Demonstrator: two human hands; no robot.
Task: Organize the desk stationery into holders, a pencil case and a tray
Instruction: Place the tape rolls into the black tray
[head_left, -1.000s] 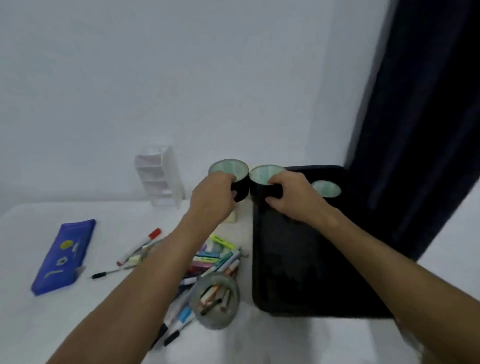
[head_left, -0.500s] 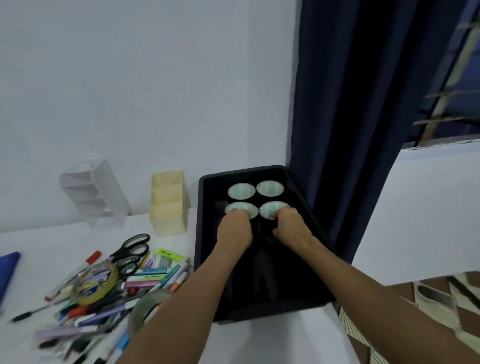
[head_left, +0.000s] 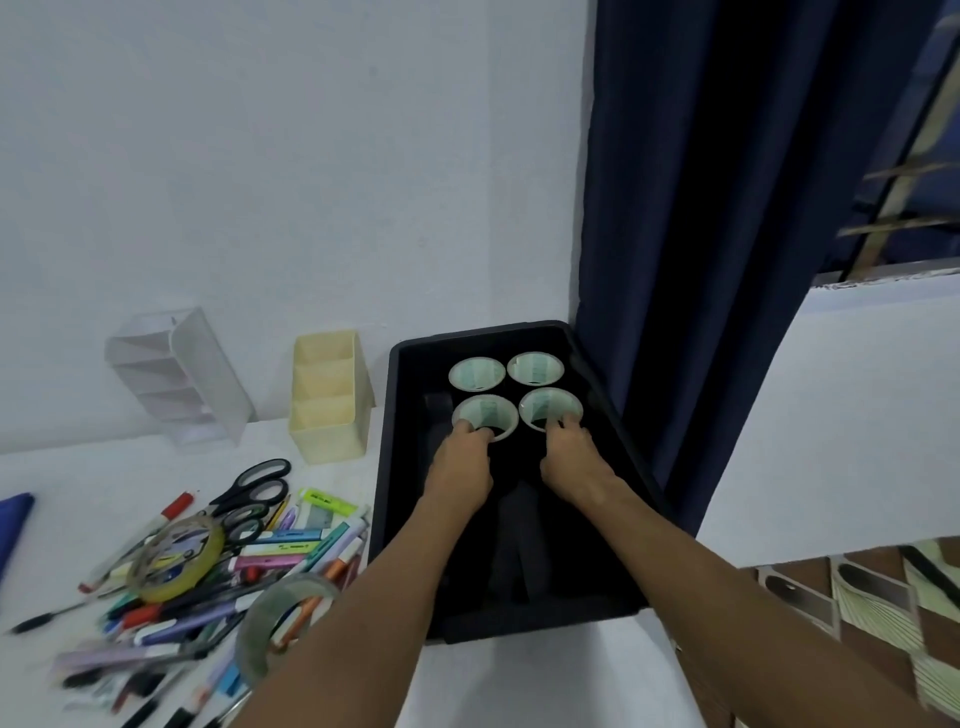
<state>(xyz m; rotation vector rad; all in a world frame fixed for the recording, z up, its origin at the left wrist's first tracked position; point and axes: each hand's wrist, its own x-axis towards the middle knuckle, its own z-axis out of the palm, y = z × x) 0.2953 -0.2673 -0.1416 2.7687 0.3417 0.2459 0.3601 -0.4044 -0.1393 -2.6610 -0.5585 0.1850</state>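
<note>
- A second ago both hands held a black tape roll each at the near left corner of the tray; now those two rolls sit inside the tray (head_left: 395, 467), in a second row just in front of the two rolls already at the far end
- The left hand (head_left: 460, 470) rests on the near left tape roll (head_left: 485, 415), its fingers (head_left: 467, 427) curled over the near rim and dipping into the pale core, so they are still pinching the roll's wall
- The right hand (head_left: 574, 462) does the same on the near right tape roll (head_left: 550, 409), fingers hooked over the rim; neither hand has let go yet
- The far left roll (head_left: 477, 373) and far right roll (head_left: 535, 368) stand flat, close beside the near pair, making a tidy block of four; whether the rolls actually touch is hard to tell against the black tray
- For the task this means the black tapes look sorted: the tray part is well under way
- Plenty is left on the counter (head_left: 62, 478): a heap of pens and markers (head_left: 270, 551), scissors (head_left: 254, 488), a yellowish tape roll (head_left: 174, 558) and a clear tape roll (head_left: 283, 618) nearest the camera
- The clear holder (head_left: 176, 374) and the cream holder (head_left: 330, 400) by the wall look unfilled, as far as their open tops show
- Only a corner of the blue pencil case (head_left: 14, 525) shows at the left edge
- Likely next: release both rolls and turn back to the heap
</note>
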